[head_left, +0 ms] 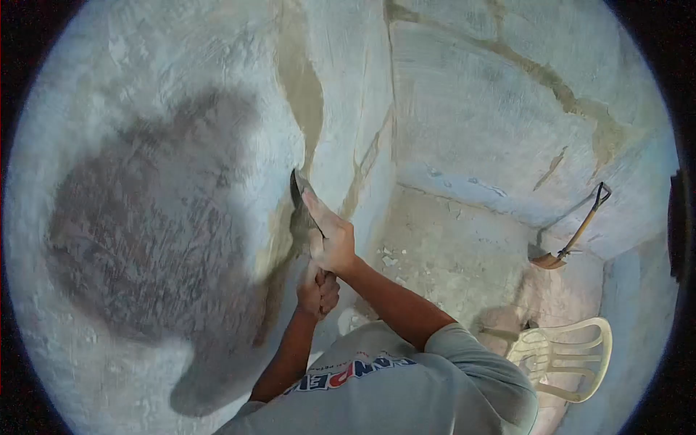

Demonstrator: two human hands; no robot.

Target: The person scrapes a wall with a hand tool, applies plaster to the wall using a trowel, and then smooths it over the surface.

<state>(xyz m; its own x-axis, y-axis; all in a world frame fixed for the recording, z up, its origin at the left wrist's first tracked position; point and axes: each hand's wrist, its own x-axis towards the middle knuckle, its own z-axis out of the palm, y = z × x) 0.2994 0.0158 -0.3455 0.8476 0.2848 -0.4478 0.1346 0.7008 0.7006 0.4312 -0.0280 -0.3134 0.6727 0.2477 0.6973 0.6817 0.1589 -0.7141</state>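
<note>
A dark, curved blade [296,190] touches the plastered wall [246,43] at the edge of a bare brownish strip [301,94]. My right hand [332,243] is closed around the upper part of this bladed tool, with a finger stretched along the blade. Just below it, my left hand [317,293] is wrapped in a fist around the tool's lower end. The handle itself is mostly hidden by my fingers.
A shovel [580,230] leans against the far wall at the right. A pale plastic chair [573,359] stands at the lower right. Small chips [390,257] lie on the dusty floor [449,239]. More cracks [558,87] run across the far wall.
</note>
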